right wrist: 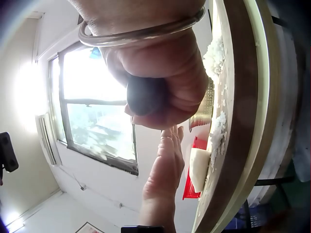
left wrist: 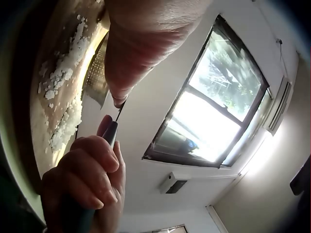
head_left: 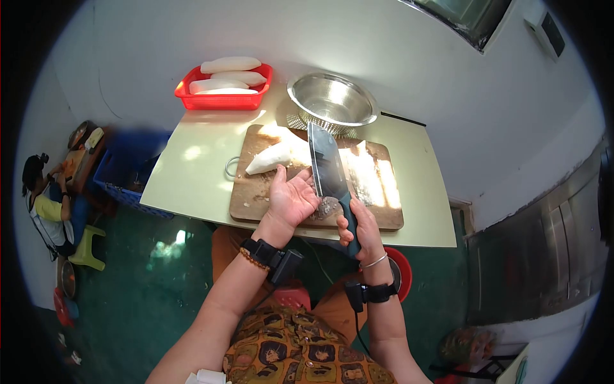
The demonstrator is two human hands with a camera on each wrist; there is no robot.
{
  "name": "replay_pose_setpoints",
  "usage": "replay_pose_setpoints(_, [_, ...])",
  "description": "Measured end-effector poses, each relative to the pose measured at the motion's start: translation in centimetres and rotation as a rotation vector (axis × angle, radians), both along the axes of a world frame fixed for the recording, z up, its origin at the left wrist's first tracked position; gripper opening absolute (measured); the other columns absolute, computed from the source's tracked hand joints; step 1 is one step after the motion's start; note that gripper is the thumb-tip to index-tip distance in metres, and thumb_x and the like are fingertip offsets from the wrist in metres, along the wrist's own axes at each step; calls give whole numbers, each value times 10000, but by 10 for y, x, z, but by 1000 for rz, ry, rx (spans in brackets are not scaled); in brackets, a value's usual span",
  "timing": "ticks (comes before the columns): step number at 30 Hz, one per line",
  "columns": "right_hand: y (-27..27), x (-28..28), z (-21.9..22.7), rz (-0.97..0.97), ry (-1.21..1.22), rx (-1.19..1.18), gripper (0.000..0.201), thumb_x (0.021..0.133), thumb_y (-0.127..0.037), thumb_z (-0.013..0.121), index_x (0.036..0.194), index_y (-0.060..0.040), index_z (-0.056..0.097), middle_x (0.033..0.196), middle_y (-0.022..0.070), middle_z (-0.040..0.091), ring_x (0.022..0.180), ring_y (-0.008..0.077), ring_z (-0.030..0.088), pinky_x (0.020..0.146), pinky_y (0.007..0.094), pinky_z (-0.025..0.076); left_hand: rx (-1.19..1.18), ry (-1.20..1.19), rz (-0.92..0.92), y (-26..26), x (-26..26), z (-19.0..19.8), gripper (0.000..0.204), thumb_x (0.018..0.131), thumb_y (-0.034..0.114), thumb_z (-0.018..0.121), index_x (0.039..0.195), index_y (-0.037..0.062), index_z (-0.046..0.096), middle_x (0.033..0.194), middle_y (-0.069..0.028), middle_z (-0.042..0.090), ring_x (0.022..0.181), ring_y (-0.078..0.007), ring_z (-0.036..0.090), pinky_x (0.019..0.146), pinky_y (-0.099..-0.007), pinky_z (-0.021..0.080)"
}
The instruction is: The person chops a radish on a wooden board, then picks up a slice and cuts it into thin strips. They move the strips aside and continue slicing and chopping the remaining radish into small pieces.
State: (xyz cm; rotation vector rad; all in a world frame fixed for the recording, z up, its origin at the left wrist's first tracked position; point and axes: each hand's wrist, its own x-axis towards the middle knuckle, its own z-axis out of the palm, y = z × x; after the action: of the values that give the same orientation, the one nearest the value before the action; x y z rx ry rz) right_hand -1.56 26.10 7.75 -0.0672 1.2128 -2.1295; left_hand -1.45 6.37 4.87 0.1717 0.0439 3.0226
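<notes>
My right hand (head_left: 364, 232) grips the dark handle of a cleaver (head_left: 328, 163), its broad blade raised over a wooden chopping board (head_left: 248, 198). The left hand (head_left: 291, 197) is held palm up beside the blade, fingers extended and their tips right at its side. On the board behind the left hand lies a peeled white root vegetable (head_left: 270, 158), partly hidden by the blade. Finely chopped white bits (left wrist: 68, 73) are spread over the board in the left wrist view. In the right wrist view the fist hides most of the cleaver.
A red basket (head_left: 224, 102) with several white roots stands at the table's back left. Behind the board is a steel basin (head_left: 332, 99) over a perforated metal strainer (head_left: 297, 121). The table's front edge is close to my body. Another person (head_left: 51, 205) sits far left.
</notes>
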Motion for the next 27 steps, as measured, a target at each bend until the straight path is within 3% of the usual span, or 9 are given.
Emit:
replay_pose_setpoints(7, [13, 4, -4, 21, 5, 29, 450, 1032, -278, 416, 1456, -134, 368, 673, 39, 539, 414, 76, 434, 387, 224, 402, -110, -135, 79, -12, -7, 14, 894, 972, 643, 183, 1414, -126, 287, 1417, -284, 417, 1310, -392, 417, 1109, -479, 327])
replay_pose_setpoints(13, [31, 11, 1, 39, 27, 75, 458, 1030, -255, 421, 1462, -112, 365, 659, 43, 536, 403, 79, 433, 387, 221, 402, -127, -226, 159, -18, -19, 19, 915, 958, 670, 204, 1399, -123, 316, 1405, -287, 425, 1274, -399, 442, 1103, -487, 323])
replay_pose_setpoints(16, [42, 20, 7, -1, 47, 145, 458, 1027, -240, 434, 1458, -100, 374, 655, 47, 541, 403, 80, 437, 385, 219, 403, -232, -226, 201, -21, -25, 15, 841, 991, 604, 224, 1414, -118, 306, 1429, -273, 411, 1260, -366, 463, 1064, -453, 373])
replay_pose_setpoints(19, [56, 29, 3, -78, 74, 208, 446, 1020, -221, 464, 1443, -89, 407, 655, 51, 553, 409, 89, 455, 389, 221, 416, -456, -279, 332, -22, -29, 13, 756, 1010, 531, 316, 1438, -90, 273, 1435, -262, 409, 1224, -315, 494, 1047, -406, 387])
replay_pose_setpoints(22, [69, 38, 4, -158, 164, 307, 447, 1018, -224, 474, 1437, -80, 416, 656, 51, 557, 414, 90, 464, 391, 224, 427, -973, -321, 301, -11, -29, 29, 708, 1016, 396, 418, 1482, -73, 165, 1397, -251, 463, 1234, -260, 498, 1062, -356, 366])
replay_pose_setpoints(23, [70, 41, 7, -183, 176, 316, 438, 1019, -229, 473, 1425, -72, 434, 655, 43, 559, 418, 82, 465, 396, 218, 432, -1231, -271, 399, -4, -33, 25, 742, 988, 237, 494, 1500, -71, 54, 1362, -248, 510, 1233, -207, 504, 1070, -311, 340])
replay_pose_setpoints(26, [76, 46, 9, -229, 257, 380, 431, 1020, -228, 471, 1421, -72, 442, 649, 34, 559, 423, 71, 464, 401, 206, 430, -1580, -295, 266, 1, -33, 26, 770, 957, 142, 514, 1498, -76, 12, 1354, -258, 519, 1241, -202, 508, 1086, -312, 311])
replay_pose_setpoints(27, [76, 48, 10, -241, 266, 396, 424, 1023, -226, 465, 1416, -69, 451, 646, 22, 555, 432, 57, 464, 406, 194, 422, -1518, -235, 396, -2, -37, 7, 759, 899, 125, 587, 1510, -17, 160, 1204, -167, 655, 747, -41, 541, 714, -173, 458])
